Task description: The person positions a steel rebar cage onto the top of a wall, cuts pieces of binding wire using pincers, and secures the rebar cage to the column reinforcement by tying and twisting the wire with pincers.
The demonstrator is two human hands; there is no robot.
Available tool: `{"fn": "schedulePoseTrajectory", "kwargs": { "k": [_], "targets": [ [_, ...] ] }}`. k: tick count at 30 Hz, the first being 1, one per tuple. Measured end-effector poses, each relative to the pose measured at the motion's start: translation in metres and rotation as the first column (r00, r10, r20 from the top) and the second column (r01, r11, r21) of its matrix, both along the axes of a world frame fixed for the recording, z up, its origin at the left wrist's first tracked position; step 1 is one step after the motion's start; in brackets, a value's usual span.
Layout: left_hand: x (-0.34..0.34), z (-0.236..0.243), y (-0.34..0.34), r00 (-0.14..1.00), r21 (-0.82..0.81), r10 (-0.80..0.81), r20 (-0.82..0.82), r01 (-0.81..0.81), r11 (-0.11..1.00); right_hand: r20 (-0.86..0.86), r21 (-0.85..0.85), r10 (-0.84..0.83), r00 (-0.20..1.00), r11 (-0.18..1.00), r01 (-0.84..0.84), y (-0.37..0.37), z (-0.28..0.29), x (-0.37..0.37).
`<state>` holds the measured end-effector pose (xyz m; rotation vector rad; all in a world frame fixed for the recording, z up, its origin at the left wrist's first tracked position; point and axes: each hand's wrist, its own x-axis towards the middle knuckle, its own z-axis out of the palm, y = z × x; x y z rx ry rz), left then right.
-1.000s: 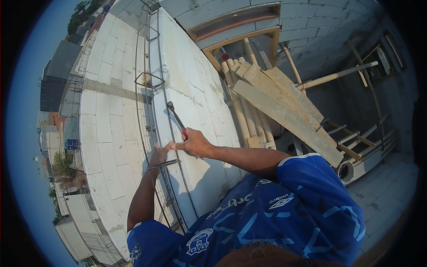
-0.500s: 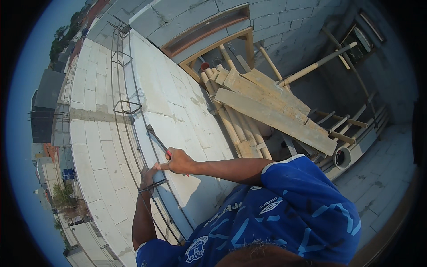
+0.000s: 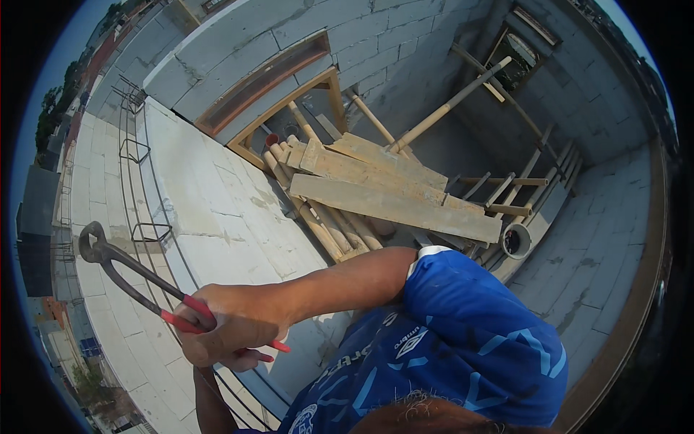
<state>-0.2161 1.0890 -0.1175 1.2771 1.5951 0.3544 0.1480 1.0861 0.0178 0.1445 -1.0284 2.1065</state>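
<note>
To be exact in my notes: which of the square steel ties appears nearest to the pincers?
The lowest clearly visible square tie, just right of the head of the pincers. The other ties appear farther up the picture.

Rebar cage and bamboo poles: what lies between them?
Pale block masonry lies between the rebar cage and the bamboo poles, as the head view shows.

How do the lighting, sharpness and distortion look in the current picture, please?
Head view: sunlight brightens the pale wall; head view: shade covers the grey wall beyond the planks; head view: the red-handled pincers look sharp; head view: fisheye distortion curves the brown edge at right.
</note>
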Motion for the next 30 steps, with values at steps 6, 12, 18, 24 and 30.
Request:
{"fn": "schedulePoseTrajectory", "kwargs": {
  "k": [6,12,18,24,30],
  "targets": [
    [-0.004,0.009,-0.006,0.999,0.005,0.037,0.011,-0.037,0.999,-0.052,0.415,0.010,0.999,0.910,0.013,-0.019,0.076,0.038],
    [-0.014,0.008,-0.013,0.998,0.015,0.064,0.022,-0.064,0.998,-0.195,0.563,-0.249,0.949,0.763,0.316,-0.021,0.057,0.001],
    [-0.015,0.005,-0.012,0.997,0.029,0.070,0.038,-0.071,0.997,0.127,0.282,-0.076,0.989,0.959,0.037,-0.032,0.049,0.031],
    [-0.008,-0.002,-0.006,0.997,0.051,0.051,0.053,-0.054,0.997,0.579,0.187,-0.225,0.784,0.972,0.141,-0.038,-0.012,0.068],
    [-0.001,-0.006,0.000,0.997,0.066,0.044,0.069,-0.049,0.997,0.933,0.356,-0.352,-0.078,0.870,0.341,-0.110,-0.298,0.090]
  ]
}}
